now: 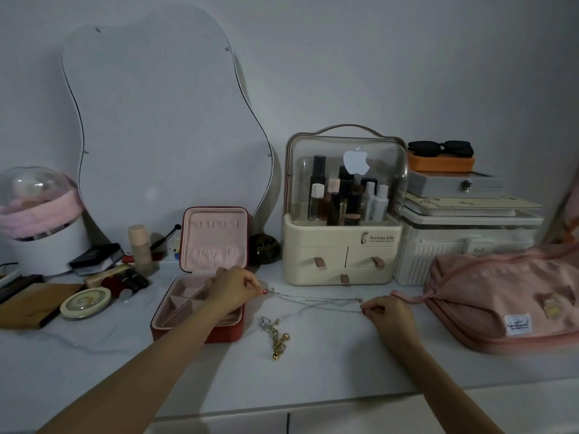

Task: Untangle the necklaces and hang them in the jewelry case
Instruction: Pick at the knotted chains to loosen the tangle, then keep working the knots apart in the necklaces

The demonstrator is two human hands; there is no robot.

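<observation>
A thin silver necklace is stretched above the white tabletop between my two hands. My left hand pinches its left end, just right of the open red jewelry case. My right hand pinches the right end of the chain. The case has a pink lining; its upright lid shows a row of small hooks and a pocket. A gold chain with charms lies in a loose heap on the table below the stretched necklace.
A cream cosmetic organizer with drawers stands behind the necklace. A pink pouch lies at the right. Cosmetics, a round tin and a wooden board crowd the left. A wavy mirror leans on the wall.
</observation>
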